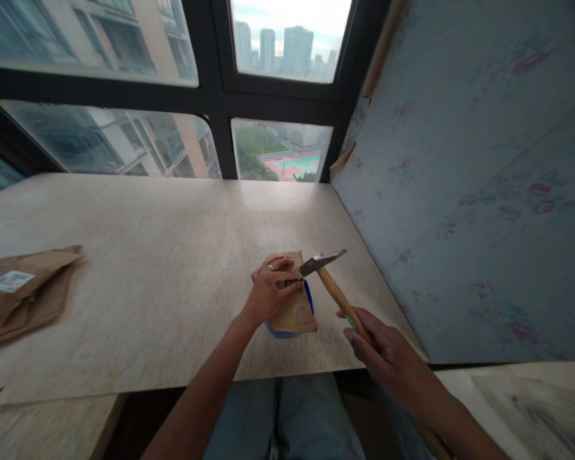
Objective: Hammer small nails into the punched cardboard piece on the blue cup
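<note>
My right hand (381,345) is wrapped round the light wooden handle of a hammer (338,291). The hammer's grey metal head lies just over my left fingers, at the right edge of a tan sheet (292,316) with rows of small holes or marks. My left hand (275,281) rests on that sheet, fingers pinched round a small dark metal tool (292,282) that is mostly covered by them. Its exact kind is hard to make out. Under the sheet something blue (308,295) shows at the right side and lower edge. A ring is on a left finger.
The pale marbled tabletop (163,255) runs up to a dark-framed window (215,102). Brown paper packages (29,287) with a white label lie at the left. A flower-patterned wall (464,191) bounds the right side. My legs are below the table's front edge.
</note>
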`<control>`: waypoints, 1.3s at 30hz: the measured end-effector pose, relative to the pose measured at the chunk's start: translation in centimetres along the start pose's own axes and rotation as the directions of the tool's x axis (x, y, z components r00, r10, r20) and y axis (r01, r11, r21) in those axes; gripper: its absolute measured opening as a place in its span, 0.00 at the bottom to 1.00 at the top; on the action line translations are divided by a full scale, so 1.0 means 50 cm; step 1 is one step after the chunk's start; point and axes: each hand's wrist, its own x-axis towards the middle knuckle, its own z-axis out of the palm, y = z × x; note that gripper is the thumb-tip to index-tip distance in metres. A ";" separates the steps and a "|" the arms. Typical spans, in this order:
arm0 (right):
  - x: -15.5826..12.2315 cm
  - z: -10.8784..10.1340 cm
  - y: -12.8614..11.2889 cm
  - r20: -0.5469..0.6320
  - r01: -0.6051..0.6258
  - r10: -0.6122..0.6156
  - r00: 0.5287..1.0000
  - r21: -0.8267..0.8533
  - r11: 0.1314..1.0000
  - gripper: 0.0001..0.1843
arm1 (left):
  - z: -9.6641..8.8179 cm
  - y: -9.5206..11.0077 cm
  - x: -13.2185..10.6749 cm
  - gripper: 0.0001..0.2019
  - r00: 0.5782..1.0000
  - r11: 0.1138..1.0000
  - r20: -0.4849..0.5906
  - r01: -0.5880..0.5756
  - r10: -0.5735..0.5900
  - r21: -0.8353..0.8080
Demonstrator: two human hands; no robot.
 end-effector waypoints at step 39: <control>0.013 0.002 -0.007 -0.024 -0.018 0.019 1.000 0.070 0.997 0.21 | -0.007 0.008 -0.001 0.07 1.000 0.999 -0.018 0.004 -0.005 -0.049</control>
